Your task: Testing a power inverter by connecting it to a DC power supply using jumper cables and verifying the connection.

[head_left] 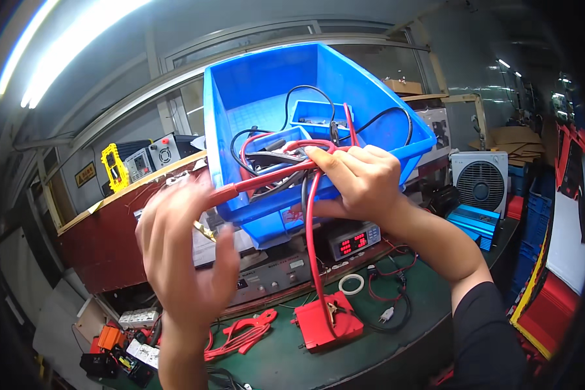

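A large blue plastic bin point(266, 84) stands tilted toward me on top of the instruments. At its front rim my right hand point(364, 179) is closed around a bundle of red and black cables point(313, 221). A thick red sleeved lead point(253, 182) runs left from that grip to my left hand point(185, 253). This left hand is motion-blurred, its fingers stretched and thumb apart. Beside its thumb shows a brass-coloured metal piece point(205, 231); whether it touches the hand I cannot tell. The cables hang down to a red box point(328, 323) with a brass clip on it.
Inside the bin sit small blue trays point(318, 114). A meter with red digits point(354, 244) stands below it. On the green bench point(273, 364) lie red clamps with cable point(247, 331), a white ring point(351, 284) and a plug point(387, 315). A fan point(480, 182) and blue device point(473, 224) stand right.
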A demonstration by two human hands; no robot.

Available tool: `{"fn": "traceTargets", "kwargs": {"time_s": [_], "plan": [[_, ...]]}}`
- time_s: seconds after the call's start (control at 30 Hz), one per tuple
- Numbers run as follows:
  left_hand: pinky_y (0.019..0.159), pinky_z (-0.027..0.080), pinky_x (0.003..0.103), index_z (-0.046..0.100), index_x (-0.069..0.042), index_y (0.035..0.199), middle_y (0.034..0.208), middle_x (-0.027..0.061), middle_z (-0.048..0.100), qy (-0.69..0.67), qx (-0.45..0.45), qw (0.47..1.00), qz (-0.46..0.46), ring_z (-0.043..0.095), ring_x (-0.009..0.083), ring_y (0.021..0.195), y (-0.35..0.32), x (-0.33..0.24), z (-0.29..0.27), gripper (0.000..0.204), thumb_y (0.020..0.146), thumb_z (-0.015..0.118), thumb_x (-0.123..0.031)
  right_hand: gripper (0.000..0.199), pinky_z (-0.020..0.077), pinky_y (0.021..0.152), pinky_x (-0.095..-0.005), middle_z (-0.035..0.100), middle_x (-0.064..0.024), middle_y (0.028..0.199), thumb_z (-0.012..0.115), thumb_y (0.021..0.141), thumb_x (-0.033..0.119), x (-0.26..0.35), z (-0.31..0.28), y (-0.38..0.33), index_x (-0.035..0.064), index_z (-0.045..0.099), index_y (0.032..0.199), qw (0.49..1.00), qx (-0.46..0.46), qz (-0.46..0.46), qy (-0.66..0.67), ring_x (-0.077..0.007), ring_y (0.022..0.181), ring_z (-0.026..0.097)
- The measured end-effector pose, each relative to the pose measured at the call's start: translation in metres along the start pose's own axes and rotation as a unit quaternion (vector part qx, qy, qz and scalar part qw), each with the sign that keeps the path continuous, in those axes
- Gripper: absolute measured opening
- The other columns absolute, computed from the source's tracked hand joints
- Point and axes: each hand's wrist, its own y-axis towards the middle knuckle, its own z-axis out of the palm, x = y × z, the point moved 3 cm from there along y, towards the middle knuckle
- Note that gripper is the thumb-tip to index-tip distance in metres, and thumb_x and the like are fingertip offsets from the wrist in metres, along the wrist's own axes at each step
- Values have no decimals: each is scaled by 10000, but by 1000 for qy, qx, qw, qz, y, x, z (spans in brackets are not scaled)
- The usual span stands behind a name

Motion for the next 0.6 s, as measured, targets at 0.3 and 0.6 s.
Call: {"fn": "traceTargets", "kwargs": {"time_s": [0.3,0.6], "plan": [[802,516,417,713,-59,1028,925,159,692,22,142,987,-71,668,337,889,56,19,33,160,916,633,-141,808,422,490,-304,572,6,648,664,805,686,0,0,15,72,593,1325,1000,-24,4,17,-156,515,567],[801,503,249,686,12,1203,917,56,698,-167,2,958,-234,633,85,858,41,122,-18,265,1001,623,-147,621,455,508,-303,624,12,720,678,793,641,1,-1,20,128,669,1143,1000,15,-4,16,-152,584,612]]}}
